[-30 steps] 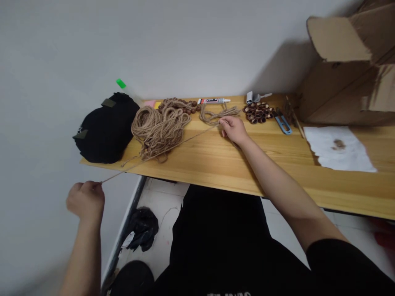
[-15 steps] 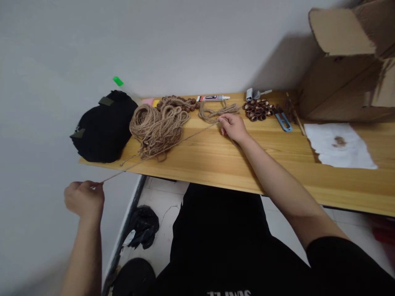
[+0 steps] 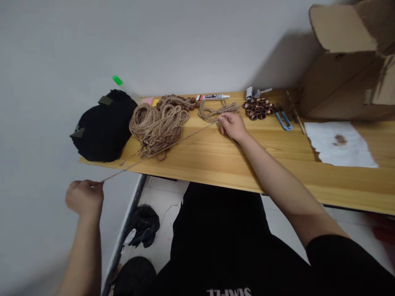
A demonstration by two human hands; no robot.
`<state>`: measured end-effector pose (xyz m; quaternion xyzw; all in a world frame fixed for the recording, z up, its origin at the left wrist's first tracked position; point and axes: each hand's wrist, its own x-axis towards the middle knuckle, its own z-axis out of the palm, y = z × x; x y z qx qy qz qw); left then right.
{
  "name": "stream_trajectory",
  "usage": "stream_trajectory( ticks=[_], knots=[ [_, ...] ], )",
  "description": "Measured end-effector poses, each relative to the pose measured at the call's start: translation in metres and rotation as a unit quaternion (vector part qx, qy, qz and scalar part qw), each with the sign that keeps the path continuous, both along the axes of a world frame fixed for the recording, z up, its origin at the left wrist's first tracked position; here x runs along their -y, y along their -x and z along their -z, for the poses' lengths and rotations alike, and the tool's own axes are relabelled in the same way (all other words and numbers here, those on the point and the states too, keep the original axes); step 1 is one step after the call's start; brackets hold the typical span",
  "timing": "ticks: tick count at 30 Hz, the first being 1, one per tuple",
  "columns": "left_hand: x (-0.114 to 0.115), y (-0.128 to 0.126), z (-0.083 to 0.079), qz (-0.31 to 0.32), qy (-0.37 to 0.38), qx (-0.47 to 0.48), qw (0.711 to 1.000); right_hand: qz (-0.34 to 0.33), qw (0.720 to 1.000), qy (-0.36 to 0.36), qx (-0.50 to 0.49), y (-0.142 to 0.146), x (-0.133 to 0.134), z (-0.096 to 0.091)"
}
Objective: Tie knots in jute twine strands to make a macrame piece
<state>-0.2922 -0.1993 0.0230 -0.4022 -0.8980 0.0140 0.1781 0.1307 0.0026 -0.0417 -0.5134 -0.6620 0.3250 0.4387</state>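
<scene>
A thin brown twine (image 3: 193,135) runs taut and slanting between my two hands. My left hand (image 3: 84,197) pinches one end beyond the table's front left edge. Over the middle of the table, my right hand (image 3: 233,125) pinches the other part, and a length trails below its wrist. Beneath the stretched line lies a tangled heap of twine (image 3: 163,127) with a coil at its left. A small loose bundle of twine (image 3: 212,113) rests just behind my right hand. Several hollow brown nutshell pieces (image 3: 258,109) lie to the right of that hand.
Blue-handled thread snips (image 3: 283,118) and a thin stick (image 3: 296,113) lie right of the shells. A glue tube (image 3: 212,97) is by the wall. A cardboard box (image 3: 339,86) and stained white paper (image 3: 354,144) occupy the right; a black cloth bundle (image 3: 105,127) sits left.
Hardly anything differs. My left hand has shifted very slightly, and the twine stays taut between both hands. The whole view has moved a little.
</scene>
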Motion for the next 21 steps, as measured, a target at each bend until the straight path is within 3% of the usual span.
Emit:
stream_trajectory(
  ticks=[7, 12, 18, 21],
  knots=[
    [-0.0005, 0.0023, -0.0026, 0.010, 0.038, 0.018, 0.999, 0.001, 1.000, 0.004, 0.011, -0.0002, 0.0000, -0.0016],
    [-0.0035, 0.0032, -0.0018, -0.033, 0.066, 0.066, 0.995, 0.004, 1.000, 0.004, 0.004, 0.0003, -0.0006, -0.0006],
    [-0.0028, -0.0045, -0.0032, -0.045, 0.060, 0.115, 0.990, 0.006, 1.000, 0.010, -0.014, 0.0000, -0.0015, 0.0023],
    [-0.0006, -0.0011, 0.0011, -0.021, 0.032, 0.180, 0.983, 0.007, 1.000, 0.010, -0.015, 0.0000, -0.0018, 0.0024]
  ],
)
